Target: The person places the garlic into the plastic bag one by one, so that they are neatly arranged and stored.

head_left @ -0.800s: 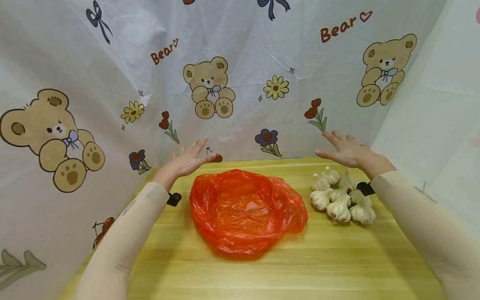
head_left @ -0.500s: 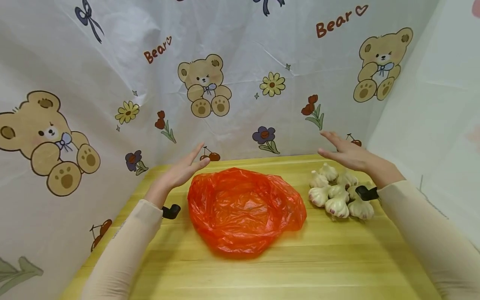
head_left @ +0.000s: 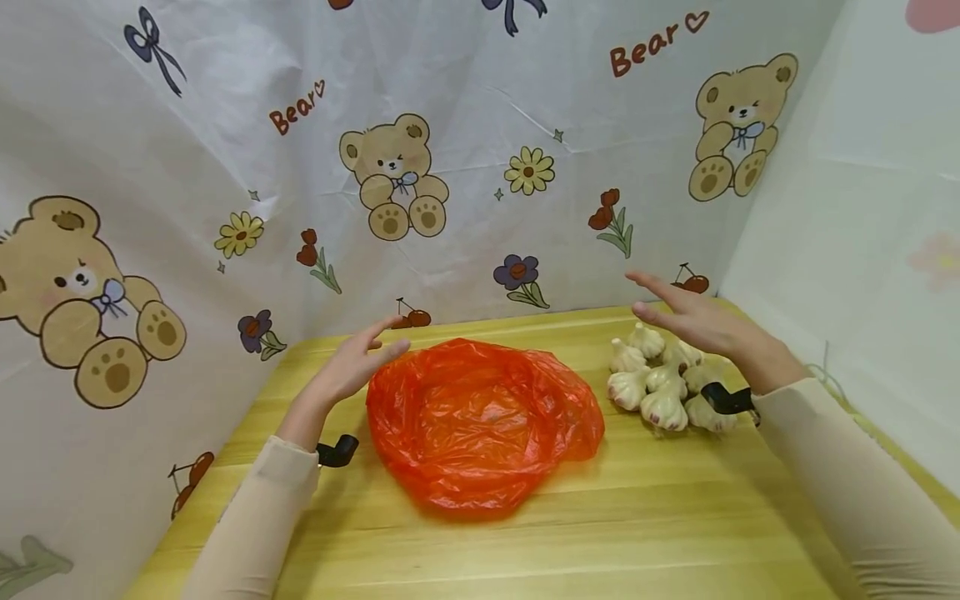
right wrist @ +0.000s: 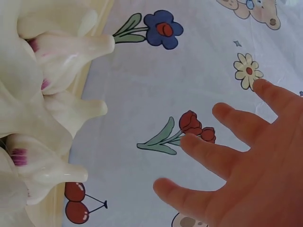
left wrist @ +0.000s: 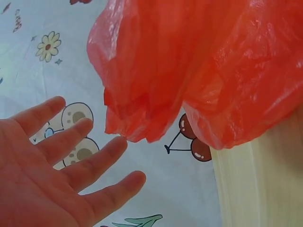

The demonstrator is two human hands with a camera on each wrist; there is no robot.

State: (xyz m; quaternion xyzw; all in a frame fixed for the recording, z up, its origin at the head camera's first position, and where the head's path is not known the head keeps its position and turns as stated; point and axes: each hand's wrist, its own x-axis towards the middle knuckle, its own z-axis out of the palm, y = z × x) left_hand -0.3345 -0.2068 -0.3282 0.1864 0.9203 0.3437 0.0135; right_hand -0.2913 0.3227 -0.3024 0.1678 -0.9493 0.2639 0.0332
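A red plastic bag [head_left: 480,425] stands on the wooden table with its mouth spread wide and its rim crumpled. Just left of its rim hovers my left hand [head_left: 348,367], fingers extended and nothing held. In the left wrist view, the fingers [left wrist: 102,163] are spread apart beside the hanging red plastic. To the right of the bag lies a cluster of several garlic bulbs [head_left: 663,408]. Above that cluster floats my right hand [head_left: 701,323], holding nothing. The right wrist view has its fingers [right wrist: 213,158] spread, apart from the pale bulbs with purple marks [right wrist: 61,56].
The wooden table [head_left: 540,542] meets a pale sheet [head_left: 465,75] printed with bears and flowers at the back and left. A plain white wall [head_left: 847,233] bounds the right side, where a thin cable [head_left: 828,379] lies. Black wrist cameras [head_left: 337,451] sit under both wrists.
My left hand has come lower and a little nearer me beside the bag. My right hand has lowered slightly over the garlic. The head view has shifted; bag and garlic stay put.
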